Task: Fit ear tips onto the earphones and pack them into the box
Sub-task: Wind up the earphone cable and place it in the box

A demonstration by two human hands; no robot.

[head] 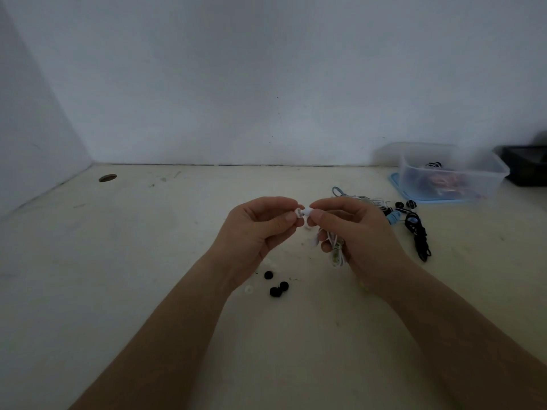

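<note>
Midair, left hand (260,229) pinches ear tip (298,213) against earphone (309,211) in right hand (355,232).

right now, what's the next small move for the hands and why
Probably press the white ear tip pinched in the left hand onto the white earbud in the right hand: they meet end to end, and the tip does not look seated yet.

Box (491,179): set at the far right of the surface (148,261), near the wall.
Earphone pile (393,216): laid just before the box.
Loose ear tips (276,287): scattered nearer, well left of the pile.
</note>
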